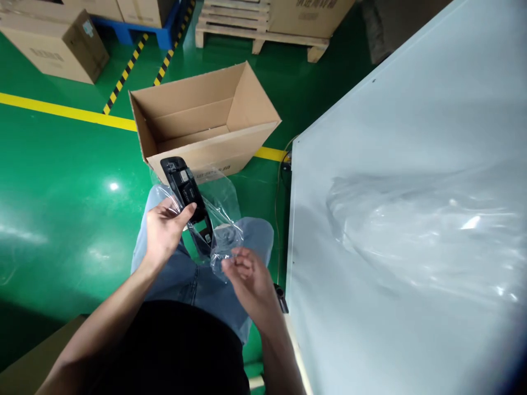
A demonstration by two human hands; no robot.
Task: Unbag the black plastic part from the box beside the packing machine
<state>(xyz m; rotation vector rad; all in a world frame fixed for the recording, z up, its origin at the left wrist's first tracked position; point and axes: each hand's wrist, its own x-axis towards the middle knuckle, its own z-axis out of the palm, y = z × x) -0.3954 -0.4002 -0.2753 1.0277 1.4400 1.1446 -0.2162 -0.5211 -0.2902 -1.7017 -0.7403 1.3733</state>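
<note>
My left hand grips a long black plastic panel with cut-outs, its thumb across the panel's middle. The panel tilts, its upper end overlapping the near wall of the cardboard box. Around its lower part lies a clear plastic bag, which spreads out to the right. My right hand is at the bag's crumpled lower end, fingers curled with the thumb and fingertips near each other on the film. Both hands are above my lap. Whether the panel is fully inside the bag is hard to see.
An open cardboard box stands on the green floor just ahead. To the right is a pale table with a pile of clear plastic bags. Farther off are a wooden pallet, a blue pallet and a closed carton.
</note>
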